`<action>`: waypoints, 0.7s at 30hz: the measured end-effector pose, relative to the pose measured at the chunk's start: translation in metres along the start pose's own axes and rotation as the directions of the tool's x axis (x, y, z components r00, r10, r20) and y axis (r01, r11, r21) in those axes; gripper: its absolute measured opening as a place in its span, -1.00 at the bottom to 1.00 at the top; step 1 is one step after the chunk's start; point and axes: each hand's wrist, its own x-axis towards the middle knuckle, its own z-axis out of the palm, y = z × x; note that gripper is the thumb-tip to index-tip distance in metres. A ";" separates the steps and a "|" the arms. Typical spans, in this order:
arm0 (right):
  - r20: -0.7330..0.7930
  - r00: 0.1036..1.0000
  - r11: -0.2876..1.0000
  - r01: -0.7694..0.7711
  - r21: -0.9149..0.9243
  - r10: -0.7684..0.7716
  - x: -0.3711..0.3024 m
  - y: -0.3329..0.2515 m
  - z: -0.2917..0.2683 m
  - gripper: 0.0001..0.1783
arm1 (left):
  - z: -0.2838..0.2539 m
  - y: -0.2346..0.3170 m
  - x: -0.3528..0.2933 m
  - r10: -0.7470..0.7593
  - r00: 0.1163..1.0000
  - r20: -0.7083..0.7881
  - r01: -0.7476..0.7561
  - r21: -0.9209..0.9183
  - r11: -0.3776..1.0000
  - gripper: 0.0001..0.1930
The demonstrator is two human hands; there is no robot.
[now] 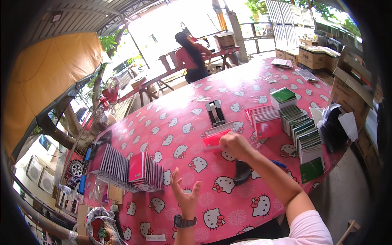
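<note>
R hand (235,144) at red bklts (213,140); long axis approx L-R.

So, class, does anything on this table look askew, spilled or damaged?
Nothing looks spilled or damaged, but the crumpled black bundle on the table, far right, looks untidy beside the neat green booklets.

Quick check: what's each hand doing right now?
Left hand: open, empty.
Right hand: curled at the red booklets; whether it grips them cannot be told.

The table (183,141) has booklets (138,167) left and right
</note>
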 end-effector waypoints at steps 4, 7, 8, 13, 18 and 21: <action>0.132 0.987 0.948 0.048 0.315 -0.094 -0.043 -0.086 -0.024 -0.90 | -0.003 -0.015 -0.023 -0.267 0.912 0.312 0.327 -0.155 0.932 -0.57; 0.165 0.964 0.680 -0.264 0.684 0.209 -0.089 -0.096 -0.011 -0.90 | -0.012 -0.031 -0.052 -0.315 0.818 0.481 0.492 -0.304 0.816 -0.60; 0.250 0.896 0.434 -0.403 0.806 0.367 -0.107 -0.097 0.002 -0.88 | -0.014 -0.032 -0.061 -0.296 0.823 0.485 0.506 -0.388 0.770 -0.61; 0.188 0.746 0.327 -0.484 0.812 0.639 -0.149 -0.123 0.038 -0.81 | -0.014 -0.036 -0.102 -0.379 0.838 0.392 0.476 -0.189 0.859 -0.59; 0.194 0.759 0.351 -0.491 0.797 0.621 -0.138 -0.126 0.032 -0.87 | 0.008 0.035 -0.079 0.136 0.922 0.362 -0.311 0.484 0.818 -0.48; -0.024 0.867 0.657 -0.359 0.663 0.498 -0.133 -0.107 -0.004 -0.91 | 0.011 0.017 -0.084 0.072 0.863 0.500 -0.282 0.357 0.891 -0.63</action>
